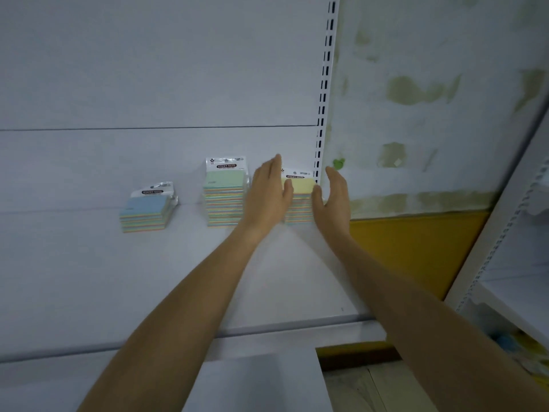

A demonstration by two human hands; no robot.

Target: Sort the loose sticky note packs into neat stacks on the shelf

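From the head view, the white metal shelf [89, 263] carries three stacks of multicoloured sticky note packs in clear hang-tab wrappers, in a row near the back panel. There is a short blue-topped stack [145, 209] on the left. A taller green-topped stack [224, 194] stands well apart from it in the middle. A yellow-topped stack [300, 200] sits just beside the green one, near the slotted white upright [325, 84].

The left hand [267, 194] and the right hand [335, 197] flank the yellow-topped stack. Their fingers are straight and flat, holding nothing, with the palms facing each other. Each thumb seems to touch the stack's edge, as if squaring it up.

No loose pack lies anywhere on the visible shelf, so the sorting looks almost finished, with only this last stack left to straighten. The packs in each stack are too blurred to count.
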